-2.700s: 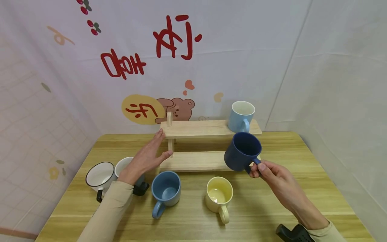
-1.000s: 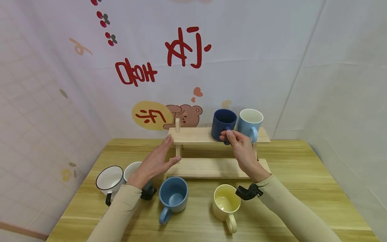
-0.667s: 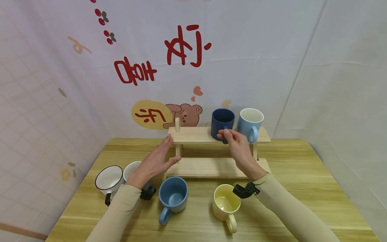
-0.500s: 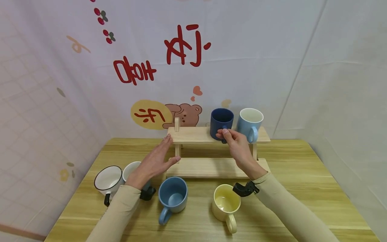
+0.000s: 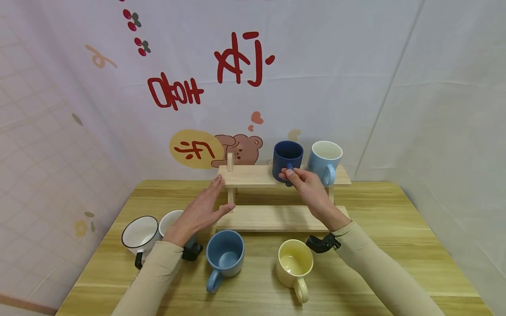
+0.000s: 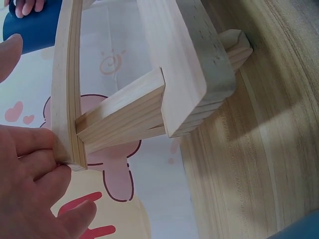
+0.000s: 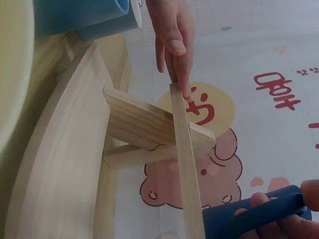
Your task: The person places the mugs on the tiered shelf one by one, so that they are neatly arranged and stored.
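Note:
My right hand (image 5: pixel 314 195) pinches the handle of a navy blue mug (image 5: pixel 280 159), which stands upright on the upper board of a two-tier wooden rack (image 5: pixel 249 176). Just right of it on the same board is a light blue mug (image 5: pixel 319 166), white inside, its handle facing me. With straight fingers, my left hand (image 5: pixel 196 216) touches the left end of that upper board; the left wrist view shows its fingertips (image 6: pixel 40 142) right at the board's edge. In the right wrist view, fingers curl round the navy mug's handle (image 7: pixel 269 216).
A medium blue mug (image 5: pixel 231 252) and a yellow mug (image 5: pixel 285 268) stand on the wooden table (image 5: pixel 395 259) before the rack. At left are a white mug with a black rim (image 5: pixel 136 235) and another mug (image 5: pixel 166 219) partly hidden by my left wrist. A printed cloth hangs behind.
My right hand has carried the navy mug from the air right of the rack onto the upper board, then slightly left, away from the light blue mug. The left hand keeps its place.

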Motion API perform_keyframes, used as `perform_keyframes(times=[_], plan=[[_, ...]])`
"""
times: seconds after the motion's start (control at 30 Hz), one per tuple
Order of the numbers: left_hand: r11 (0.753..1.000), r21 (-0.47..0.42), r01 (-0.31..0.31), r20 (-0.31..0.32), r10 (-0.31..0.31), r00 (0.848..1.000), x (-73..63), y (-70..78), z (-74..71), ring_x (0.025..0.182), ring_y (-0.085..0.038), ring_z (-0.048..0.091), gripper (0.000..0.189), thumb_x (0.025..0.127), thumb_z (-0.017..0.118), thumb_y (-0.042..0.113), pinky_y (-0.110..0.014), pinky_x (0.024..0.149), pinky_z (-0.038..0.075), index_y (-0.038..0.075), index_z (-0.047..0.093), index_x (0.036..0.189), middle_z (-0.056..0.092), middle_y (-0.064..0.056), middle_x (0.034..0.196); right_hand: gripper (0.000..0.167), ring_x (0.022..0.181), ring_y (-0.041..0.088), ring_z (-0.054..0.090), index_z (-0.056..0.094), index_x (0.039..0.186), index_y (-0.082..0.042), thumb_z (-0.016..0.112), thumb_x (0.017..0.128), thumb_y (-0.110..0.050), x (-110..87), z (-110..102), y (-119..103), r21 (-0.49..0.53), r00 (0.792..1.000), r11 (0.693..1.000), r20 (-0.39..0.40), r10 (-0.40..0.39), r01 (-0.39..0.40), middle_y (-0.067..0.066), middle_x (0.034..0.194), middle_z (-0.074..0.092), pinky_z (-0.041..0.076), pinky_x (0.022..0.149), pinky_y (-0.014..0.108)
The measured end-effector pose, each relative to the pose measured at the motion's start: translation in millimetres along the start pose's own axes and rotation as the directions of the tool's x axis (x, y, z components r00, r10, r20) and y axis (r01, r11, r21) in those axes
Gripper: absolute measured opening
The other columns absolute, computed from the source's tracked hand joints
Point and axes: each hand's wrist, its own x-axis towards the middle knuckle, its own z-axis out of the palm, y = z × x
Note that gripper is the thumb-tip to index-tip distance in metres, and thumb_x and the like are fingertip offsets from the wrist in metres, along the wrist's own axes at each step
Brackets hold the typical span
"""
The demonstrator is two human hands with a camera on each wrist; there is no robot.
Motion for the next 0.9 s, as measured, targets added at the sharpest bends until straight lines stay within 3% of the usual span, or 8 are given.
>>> perform_keyframes(times=[0.27, 0.4, 0.47, 0.53, 0.6, 0.73, 0.8, 0.9], plan=[[0.999, 0.041, -0.014, 0.015, 0.014, 1.000, 5.9, 2.8, 0.1, 0.158, -0.033, 0.017, 0.093, 0.100, 0.054, 0.063, -0.057, 0.124, 0.021, 0.002, 0.023, 0.164, 0.011, -0.012, 0.173, 0.046, 0.136, 0.032, 0.053, 0.058, 0.144, -0.003, 0.056, 0.109, -0.032, -24.8, -24, 2, -0.158, 0.997, 0.985, -0.029, -0.070, 0.065, 0.017, 0.143, 0.061, 0.040, 0.115, 0.054], [0.993, 0.117, -0.017, 0.006, 0.016, 1.000, 5.5, 4.0, -1.5, 0.158, -0.036, 0.014, 0.093, 0.100, 0.055, 0.063, -0.060, 0.123, 0.018, 0.001, 0.024, 0.163, 0.012, -0.014, 0.172, 0.045, 0.136, 0.031, 0.053, 0.058, 0.145, -0.004, 0.053, 0.110, -0.031, -45.3, -42, 7, -0.273, 0.991, 0.953, 0.016, -0.135, 0.134, 0.014, 0.146, 0.059, 0.042, 0.112, 0.054], [0.989, 0.147, -0.020, -0.003, 0.021, 1.000, 4.5, 4.9, -2.5, 0.158, -0.036, 0.013, 0.092, 0.100, 0.056, 0.061, -0.060, 0.124, 0.017, 0.002, 0.025, 0.163, 0.013, -0.014, 0.172, 0.042, 0.132, 0.032, 0.057, 0.060, 0.143, -0.003, 0.053, 0.110, -0.028, -56.3, -50, 12, -0.350, 0.984, 0.920, 0.030, -0.177, 0.176, 0.014, 0.143, 0.062, 0.046, 0.108, 0.056], [0.986, 0.164, -0.027, -0.021, 0.031, 0.999, 3.7, 6.6, -2.9, 0.158, -0.036, 0.013, 0.090, 0.100, 0.058, 0.059, -0.060, 0.124, 0.014, 0.002, 0.027, 0.163, 0.015, -0.014, 0.172, 0.038, 0.129, 0.034, 0.060, 0.063, 0.140, -0.003, 0.054, 0.110, -0.024, -66.8, -57, 19, -0.445, 0.972, 0.866, 0.043, -0.232, 0.227, 0.015, 0.139, 0.064, 0.048, 0.104, 0.058], [0.983, 0.176, -0.040, -0.054, 0.050, 0.997, 2.3, 9.0, -3.5, 0.158, -0.036, 0.016, 0.087, 0.100, 0.060, 0.056, -0.061, 0.125, 0.012, 0.002, 0.031, 0.162, 0.020, -0.014, 0.171, 0.033, 0.125, 0.037, 0.062, 0.067, 0.134, -0.003, 0.057, 0.108, -0.020, -76.4, -64, 28, -0.548, 0.950, 0.785, 0.059, -0.308, 0.288, 0.017, 0.135, 0.067, 0.050, 0.100, 0.061], [0.977, 0.194, -0.086, -0.156, 0.117, 0.981, -5.2, 13.3, -4.9, 0.155, -0.035, 0.027, 0.078, 0.100, 0.066, 0.047, -0.060, 0.125, 0.011, 0.001, 0.041, 0.157, 0.037, -0.016, 0.164, 0.029, 0.126, 0.044, 0.060, 0.072, 0.127, -0.003, 0.068, 0.101, -0.015, -90.3, -74, 50, -0.734, 0.887, 0.561, 0.123, -0.445, 0.382, 0.018, 0.134, 0.067, 0.050, 0.097, 0.064], [0.975, 0.193, -0.113, -0.212, 0.154, 0.965, -12.3, 14.3, -6.2, 0.151, -0.036, 0.034, 0.073, 0.098, 0.070, 0.042, -0.058, 0.125, 0.015, 0.000, 0.046, 0.153, 0.045, -0.017, 0.159, 0.033, 0.127, 0.047, 0.058, 0.072, 0.127, -0.002, 0.073, 0.097, -0.016, -94.6, -78, 61, -0.785, 0.867, 0.470, 0.164, -0.471, 0.404, 0.019, 0.135, 0.066, 0.049, 0.097, 0.065], [0.973, 0.177, -0.148, -0.272, 0.193, 0.943, -24.9, 15.2, -9.2, 0.146, -0.037, 0.043, 0.068, 0.096, 0.073, 0.036, -0.055, 0.124, 0.022, -0.001, 0.051, 0.149, 0.053, -0.020, 0.151, 0.040, 0.130, 0.049, 0.055, 0.071, 0.128, 0.000, 0.076, 0.094, -0.020, -96.7, -88, 76, -0.824, 0.864, 0.388, 0.218, -0.455, 0.412, 0.021, 0.137, 0.064, 0.047, 0.100, 0.066]])
